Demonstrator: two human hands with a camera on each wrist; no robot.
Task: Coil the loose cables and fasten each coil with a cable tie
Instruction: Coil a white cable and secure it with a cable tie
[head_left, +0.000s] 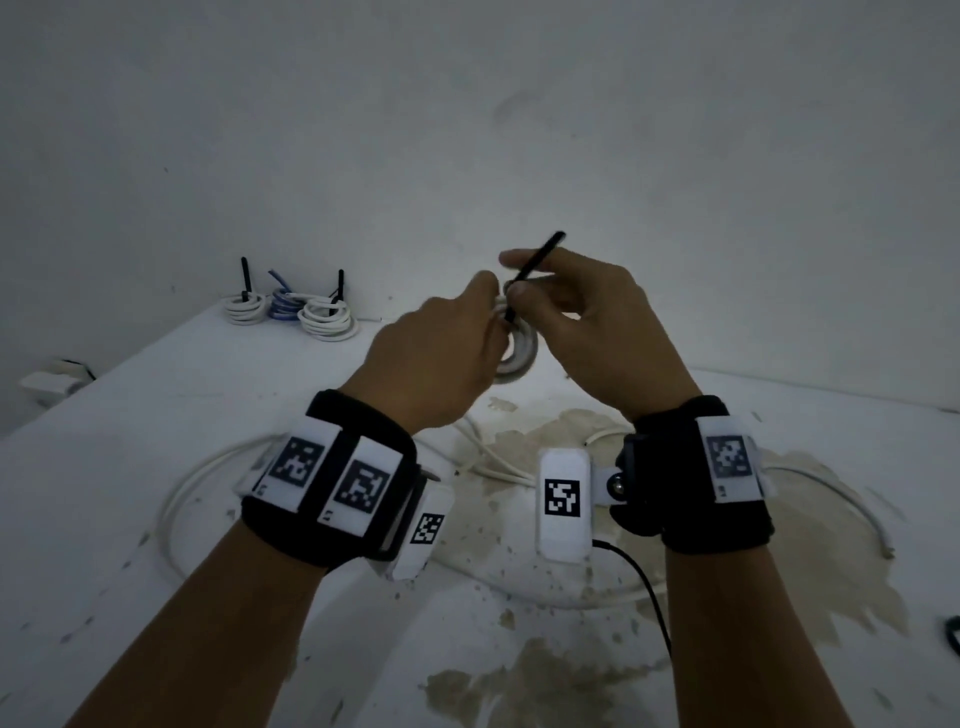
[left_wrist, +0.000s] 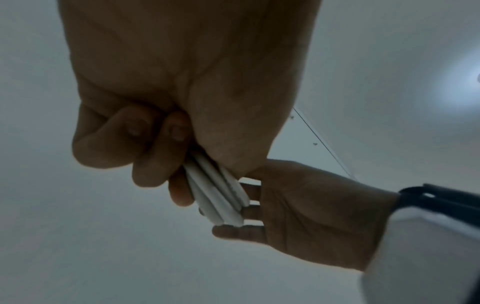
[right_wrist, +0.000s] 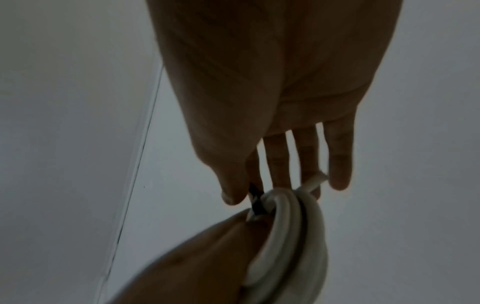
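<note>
Both hands are raised above the white table (head_left: 208, 405). My left hand (head_left: 441, 358) grips a white cable coil (head_left: 519, 348); the left wrist view shows its fingers curled round the bundled white strands (left_wrist: 218, 193). My right hand (head_left: 587, 317) pinches a black cable tie (head_left: 535, 270) between thumb and forefinger, right at the top of the coil. The tie's tail sticks up and to the right. In the right wrist view the black tie (right_wrist: 255, 203) sits against the coil (right_wrist: 293, 222), with the other fingers spread straight.
Three tied coils stand at the table's back left: white (head_left: 244, 306), blue (head_left: 283, 304) and white (head_left: 327, 319), with black tie tails upright. Loose white cable (head_left: 176, 499) loops across the stained tabletop under my wrists. A thin black wire (head_left: 649, 587) trails from the right wristband.
</note>
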